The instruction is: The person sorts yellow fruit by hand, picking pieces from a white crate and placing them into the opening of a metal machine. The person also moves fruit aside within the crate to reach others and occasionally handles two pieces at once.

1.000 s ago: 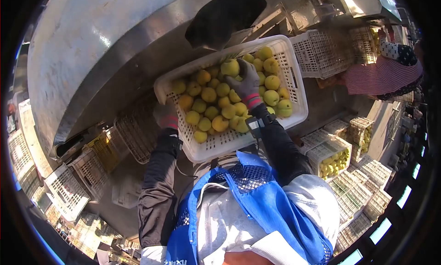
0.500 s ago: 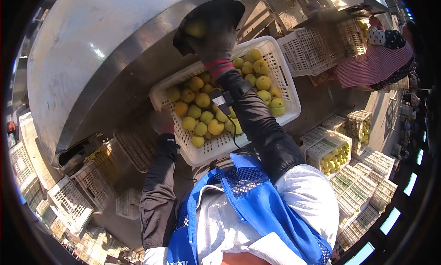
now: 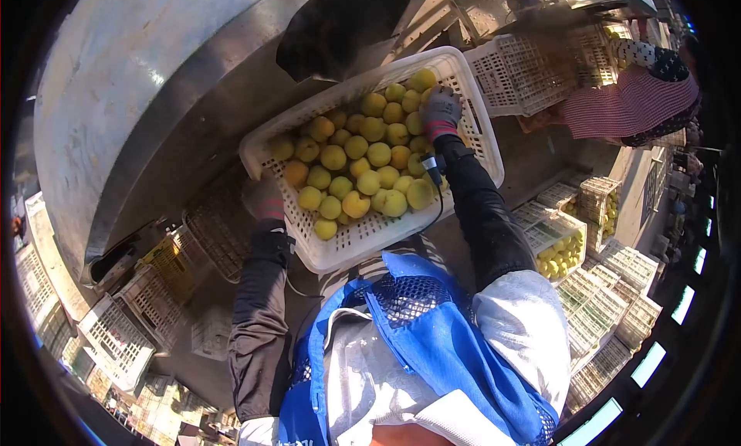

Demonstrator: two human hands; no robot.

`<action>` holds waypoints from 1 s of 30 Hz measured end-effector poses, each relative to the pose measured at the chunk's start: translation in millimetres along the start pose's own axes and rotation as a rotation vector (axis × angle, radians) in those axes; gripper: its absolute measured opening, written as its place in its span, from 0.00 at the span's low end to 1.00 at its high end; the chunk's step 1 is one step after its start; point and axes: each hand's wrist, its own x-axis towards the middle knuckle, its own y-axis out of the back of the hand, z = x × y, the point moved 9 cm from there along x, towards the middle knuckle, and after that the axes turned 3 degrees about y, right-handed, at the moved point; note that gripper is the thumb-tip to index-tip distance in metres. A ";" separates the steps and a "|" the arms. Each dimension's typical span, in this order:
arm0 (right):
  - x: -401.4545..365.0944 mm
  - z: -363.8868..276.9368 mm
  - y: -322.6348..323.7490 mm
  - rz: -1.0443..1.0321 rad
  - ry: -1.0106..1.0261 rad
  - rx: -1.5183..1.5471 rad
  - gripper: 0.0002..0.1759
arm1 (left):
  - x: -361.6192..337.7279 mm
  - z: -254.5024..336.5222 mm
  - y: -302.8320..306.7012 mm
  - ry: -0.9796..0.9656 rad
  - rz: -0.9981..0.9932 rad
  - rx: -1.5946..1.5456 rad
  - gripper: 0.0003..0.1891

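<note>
A white slatted crate (image 3: 328,253) holds many round yellow-green fruits (image 3: 356,147) and sits in front of my body. My left hand (image 3: 262,196), in a dark glove with a red cuff, is at the crate's left side; its fingers are dim and blurred. At the right end of the crate, my right hand (image 3: 442,108), in a grey glove, rests over the fruits with its fingers curled down. Whatever those fingers hold is hidden. Beyond the crate is a black opening (image 3: 340,33) beside a large metal surface (image 3: 154,60).
At the right, a person in a striped garment (image 3: 629,102) is near white crates (image 3: 517,75). Fruit-filled crates (image 3: 557,253) are stacked at the lower right. More crates (image 3: 116,342) and a yellow one (image 3: 168,264) are at the lower left.
My right hand has moved from the black opening, where a fruit was by it, back right and down to the crate's right end. My left hand stays at the left side.
</note>
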 end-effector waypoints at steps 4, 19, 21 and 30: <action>-6.8 -2.3 22.8 0.093 0.022 0.184 0.34 | 9.0 -6.8 -2.4 -0.007 0.081 -0.140 0.27; -19.8 -158.5 238.0 0.666 0.494 0.815 0.36 | 10.5 -9.7 -8.3 -0.098 0.072 0.131 0.28; -8.0 -164.2 246.5 0.692 0.475 0.914 0.33 | 10.1 -6.5 -5.6 -0.088 0.041 0.079 0.29; -59.9 -102.1 -15.6 -0.270 0.118 0.595 0.34 | 2.7 -0.4 -0.6 -0.054 0.040 0.067 0.27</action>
